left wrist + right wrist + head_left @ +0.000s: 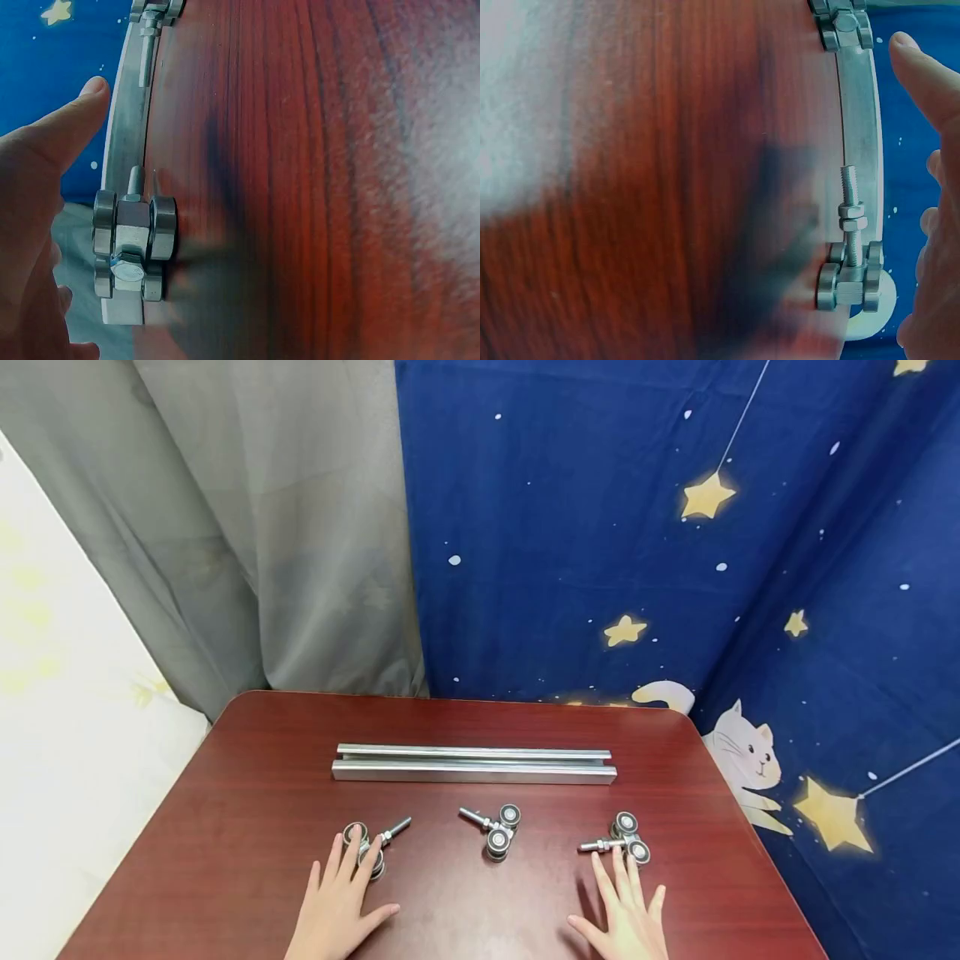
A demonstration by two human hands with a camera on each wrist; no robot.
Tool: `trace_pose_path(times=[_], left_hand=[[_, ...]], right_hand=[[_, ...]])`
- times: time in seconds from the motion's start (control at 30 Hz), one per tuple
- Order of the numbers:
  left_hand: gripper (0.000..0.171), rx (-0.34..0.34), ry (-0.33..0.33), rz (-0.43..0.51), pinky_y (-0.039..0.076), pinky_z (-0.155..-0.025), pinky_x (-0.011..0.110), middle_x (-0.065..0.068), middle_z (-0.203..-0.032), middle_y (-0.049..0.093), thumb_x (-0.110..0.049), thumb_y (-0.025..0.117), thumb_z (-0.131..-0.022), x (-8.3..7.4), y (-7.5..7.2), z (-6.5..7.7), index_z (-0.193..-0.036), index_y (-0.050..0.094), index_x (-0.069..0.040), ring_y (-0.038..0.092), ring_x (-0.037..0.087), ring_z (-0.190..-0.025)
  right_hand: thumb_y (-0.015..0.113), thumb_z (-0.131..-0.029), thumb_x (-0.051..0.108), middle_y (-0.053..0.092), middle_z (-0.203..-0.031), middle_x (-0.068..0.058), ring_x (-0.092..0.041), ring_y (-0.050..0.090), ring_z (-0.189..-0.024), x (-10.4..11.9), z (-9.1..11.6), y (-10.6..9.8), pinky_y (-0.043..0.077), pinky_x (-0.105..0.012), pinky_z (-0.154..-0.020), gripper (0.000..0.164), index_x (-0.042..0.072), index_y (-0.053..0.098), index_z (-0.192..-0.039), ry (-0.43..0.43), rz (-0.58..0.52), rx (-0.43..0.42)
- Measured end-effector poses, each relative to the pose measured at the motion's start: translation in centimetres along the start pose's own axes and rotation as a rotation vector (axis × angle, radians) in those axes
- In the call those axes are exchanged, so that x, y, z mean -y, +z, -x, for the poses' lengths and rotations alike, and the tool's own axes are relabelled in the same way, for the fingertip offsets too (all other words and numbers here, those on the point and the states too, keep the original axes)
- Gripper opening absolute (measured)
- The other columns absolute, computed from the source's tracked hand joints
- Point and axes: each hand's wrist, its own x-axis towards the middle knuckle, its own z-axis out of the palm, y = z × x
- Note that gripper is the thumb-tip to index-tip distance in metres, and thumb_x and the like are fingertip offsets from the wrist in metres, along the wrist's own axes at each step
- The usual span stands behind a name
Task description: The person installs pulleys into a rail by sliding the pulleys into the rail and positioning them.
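Note:
Three metal roller trolleys, each with small wheels and a threaded bolt, lie in a row on the table. My left hand (pixel 337 902), fingers spread, overlaps the left trolley (pixel 372 862) in the head view. In the left wrist view that trolley (pixel 133 232) shows beyond the thumb (pixel 75 112). The right hand (pixel 626 910) has its fingers spread too, with fingertips close by the right trolley (pixel 625 827). Its bolt and two nuts show in the right wrist view, on the trolley (pixel 850 285). Between the hands lies the middle trolley (pixel 498 843). Neither hand holds anything.
A silver metal channel rail (pixel 472 772) lies lengthwise behind the trolleys on the dark red wooden table (pixel 262 810). Grey curtain (pixel 322 527) and blue star-patterned curtain (pixel 540 527) hang at the table's back edge. Pale fabric (pixel 75 735) is at the left.

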Motion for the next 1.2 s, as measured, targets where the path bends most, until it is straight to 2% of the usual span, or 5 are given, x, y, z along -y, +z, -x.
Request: trace_pose_path(times=[0.23,0.47,0.8,0.97,1.2], left_hand=[[0.079,-0.05,0.04,0.038,0.031,-0.091,0.063,0.019,-0.143,0.03,-0.051,0.068,-0.072,0.9,-0.8,-2.6,-0.135,0.041,-0.011,0.027,0.04,-0.129],[0.068,-0.051,0.126,0.049,0.035,-0.091,0.058,0.026,-0.136,0.036,-0.036,0.069,-0.076,4.2,-1.9,-8.0,-0.13,0.045,-0.001,0.032,0.046,-0.124],[0.071,0.057,0.064,0.057,0.032,-0.096,0.055,0.031,-0.137,0.03,-0.026,0.068,-0.078,7.2,-2.0,-12.6,-0.133,0.036,0.006,0.028,0.047,-0.125],[0.076,0.117,0.089,-0.042,0.029,-0.099,0.052,0.033,-0.135,0.032,-0.023,0.07,-0.073,8.0,-1.4,-14.5,-0.131,0.035,0.011,0.028,0.049,-0.124],[0.074,0.223,0.142,-0.071,0.031,-0.098,0.051,0.034,-0.132,0.037,-0.02,0.074,-0.069,8.5,-0.6,-16.2,-0.127,0.041,0.012,0.03,0.049,-0.123]], right_hand=[[0.068,-0.064,0.059,0.034,-0.138,-0.022,-0.03,0.014,-0.137,-0.1,-0.1,0.9,0.023,-0.069,-0.086,0.085,0.016,0.043,-0.133,0.032,-0.04,0.028],[0.077,-0.061,0.044,0.042,-0.132,-0.024,-0.042,0.041,-0.115,0.3,-1.4,1.2,0.032,-0.061,-0.087,0.081,0.009,0.048,-0.128,-0.001,-0.108,-0.08],[0.075,-0.065,0.044,0.042,-0.132,-0.025,-0.041,0.036,-0.121,1.2,-2.1,2.4,0.033,-0.059,-0.089,0.077,0.007,0.05,-0.128,-0.001,-0.149,-0.033],[0.075,-0.066,0.042,0.041,-0.132,-0.026,-0.043,0.038,-0.119,1.1,-1.6,2.8,0.033,-0.058,-0.09,0.074,0.006,0.051,-0.127,0.021,-0.154,-0.004],[0.072,-0.069,0.043,0.037,-0.136,-0.025,-0.043,0.036,-0.121,0.9,-1.1,3.2,0.031,-0.061,-0.091,0.074,0.008,0.048,-0.129,0.056,-0.165,0.077]])
